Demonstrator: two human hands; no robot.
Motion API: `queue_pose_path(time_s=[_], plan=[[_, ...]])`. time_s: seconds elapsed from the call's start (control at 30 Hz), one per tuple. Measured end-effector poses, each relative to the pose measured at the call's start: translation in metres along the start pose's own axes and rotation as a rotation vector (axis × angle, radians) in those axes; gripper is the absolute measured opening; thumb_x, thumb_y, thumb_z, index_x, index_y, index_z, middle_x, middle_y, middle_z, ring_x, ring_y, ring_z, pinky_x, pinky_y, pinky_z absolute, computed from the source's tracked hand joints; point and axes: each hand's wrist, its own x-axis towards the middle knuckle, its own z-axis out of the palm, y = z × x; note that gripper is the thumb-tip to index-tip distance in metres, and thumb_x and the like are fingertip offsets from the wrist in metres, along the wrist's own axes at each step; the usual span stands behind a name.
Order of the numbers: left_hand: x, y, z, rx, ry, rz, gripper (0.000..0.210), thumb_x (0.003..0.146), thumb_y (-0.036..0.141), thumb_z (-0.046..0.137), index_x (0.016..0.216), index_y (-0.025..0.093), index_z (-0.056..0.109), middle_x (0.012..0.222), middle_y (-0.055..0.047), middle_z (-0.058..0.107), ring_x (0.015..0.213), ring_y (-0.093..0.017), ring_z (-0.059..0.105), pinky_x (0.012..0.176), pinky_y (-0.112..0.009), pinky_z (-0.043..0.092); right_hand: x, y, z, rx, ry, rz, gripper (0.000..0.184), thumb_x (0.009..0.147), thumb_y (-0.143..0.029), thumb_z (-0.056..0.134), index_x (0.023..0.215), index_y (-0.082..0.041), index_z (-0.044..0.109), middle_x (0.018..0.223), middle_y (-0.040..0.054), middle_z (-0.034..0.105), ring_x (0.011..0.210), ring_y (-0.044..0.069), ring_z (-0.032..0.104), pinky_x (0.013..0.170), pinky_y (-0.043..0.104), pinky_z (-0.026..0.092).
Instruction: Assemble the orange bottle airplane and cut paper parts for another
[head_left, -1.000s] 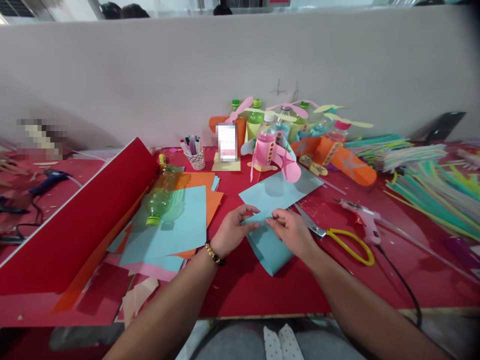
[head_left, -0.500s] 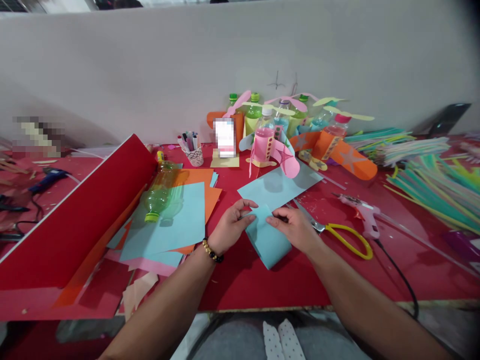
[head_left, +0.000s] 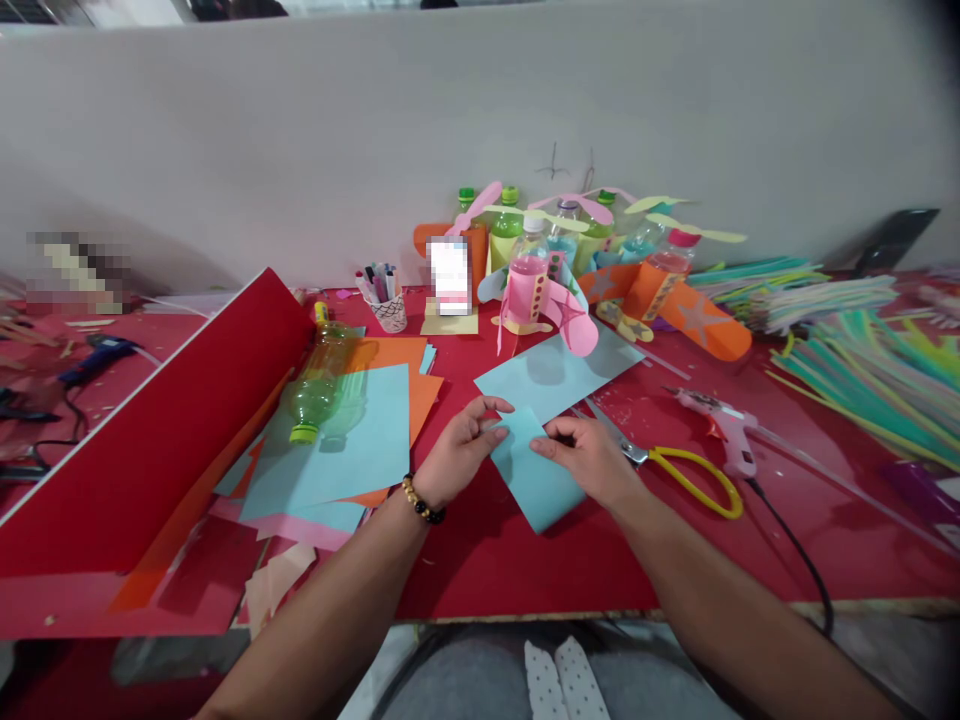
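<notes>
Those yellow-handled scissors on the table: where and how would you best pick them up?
Probably by the yellow handle, coming down from above on the right. The scissors lie flat with that loop uncovered and pointing right, while the metal blades point away, partly hidden behind the right hand, which is nearest but busy holding the blue paper.

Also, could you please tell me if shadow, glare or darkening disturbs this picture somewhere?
In the head view: the green bottle casts a green-tinted shadow on the blue sheet under it; the upright screen is washed out nearly white, with pixelation around it; the upper right corner falls dark; the folded blue paper being held shows clear edges.
</notes>
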Motion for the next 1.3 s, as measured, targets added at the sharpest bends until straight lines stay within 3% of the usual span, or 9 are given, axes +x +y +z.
queue_pose_path(time_s=[0.17, 0.3, 0.5, 0.63, 0.77, 0.9, 1.07, 1.3], plan=[[0.0, 0.001, 0.001, -0.027, 0.016, -0.026, 0.037, 0.081, 0.041, 0.067, 0.107, 0.02, 0.052, 0.065, 0.004, 0.056, 0.056, -0.009, 0.051, 0.054, -0.02, 0.036, 0.0, 0.001, 0.0, 0.023, 0.011, -0.001, 0.04, 0.071, -0.053, 0.067, 0.058, -0.018, 0.051, 0.053, -0.0055, 0.035, 0.051, 0.009, 0.029, 0.046, 0.025, 0.023], [0.001, 0.001, 0.003, -0.016, 0.063, -0.044, 0.03, 0.077, 0.038, 0.072, 0.092, 0.016, 0.058, 0.068, 0.003, 0.056, 0.057, -0.007, 0.048, 0.055, -0.019, 0.037, 0.0, 0.003, 0.001, 0.018, 0.022, -0.001, 0.039, 0.071, -0.051, 0.068, 0.059, -0.017, 0.054, 0.053, -0.0053, 0.036, 0.052, 0.009, 0.031, 0.047, 0.025, 0.024], [0.004, 0.002, -0.003, -0.105, 0.222, -0.021, 0.03, 0.072, 0.039, 0.075, 0.078, 0.016, 0.058, 0.061, 0.005, 0.052, 0.051, -0.005, 0.043, 0.05, -0.017, 0.035, 0.001, 0.009, 0.001, 0.089, -0.191, 0.008, 0.033, 0.072, -0.047, 0.068, 0.07, -0.015, 0.065, 0.057, -0.0037, 0.044, 0.055, 0.01, 0.036, 0.05, 0.024, 0.029], [0.006, 0.007, -0.013, -0.154, 0.311, -0.003, 0.03, 0.069, 0.037, 0.077, 0.078, 0.016, 0.057, 0.061, 0.005, 0.053, 0.051, -0.006, 0.046, 0.05, -0.018, 0.04, 0.003, 0.012, 0.0, 0.105, -0.212, 0.03, 0.031, 0.071, -0.045, 0.069, 0.066, -0.015, 0.064, 0.055, -0.0043, 0.045, 0.055, 0.01, 0.037, 0.051, 0.024, 0.029], [0.006, 0.015, -0.016, -0.206, 0.385, 0.006, 0.033, 0.064, 0.036, 0.081, 0.076, 0.016, 0.058, 0.062, 0.004, 0.056, 0.053, -0.007, 0.049, 0.051, -0.019, 0.043, 0.003, 0.011, 0.0, 0.179, -0.22, 0.019, 0.026, 0.07, -0.041, 0.072, 0.069, -0.015, 0.066, 0.062, -0.003, 0.055, 0.061, 0.012, 0.046, 0.058, 0.025, 0.036], [0.006, 0.018, -0.018, -0.242, 0.453, 0.0, 0.035, 0.059, 0.036, 0.083, 0.075, 0.016, 0.059, 0.063, 0.004, 0.058, 0.055, -0.008, 0.051, 0.053, -0.02, 0.046, 0.003, 0.015, 0.001, 0.28, -0.202, 0.042, 0.025, 0.07, -0.037, 0.073, 0.081, -0.016, 0.065, 0.072, -0.0019, 0.062, 0.066, 0.013, 0.053, 0.063, 0.026, 0.04], [0.008, 0.015, -0.023, -0.24, 0.468, -0.002, 0.034, 0.059, 0.035, 0.082, 0.077, 0.016, 0.061, 0.065, 0.003, 0.06, 0.056, -0.009, 0.054, 0.055, -0.022, 0.048, 0.003, 0.017, 0.002, 0.269, -0.118, 0.076, 0.027, 0.071, -0.039, 0.073, 0.077, -0.018, 0.058, 0.058, -0.0055, 0.056, 0.052, 0.01, 0.046, 0.052, 0.023, 0.033], [0.009, 0.013, -0.026, -0.205, 0.486, -0.022, 0.035, 0.06, 0.037, 0.081, 0.078, 0.016, 0.06, 0.063, 0.003, 0.059, 0.053, -0.009, 0.054, 0.051, -0.022, 0.047, 0.001, 0.012, 0.0, 0.226, 0.037, 0.08, 0.028, 0.068, -0.039, 0.075, 0.08, -0.018, 0.061, 0.058, -0.0043, 0.06, 0.054, 0.011, 0.049, 0.055, 0.024, 0.038]])
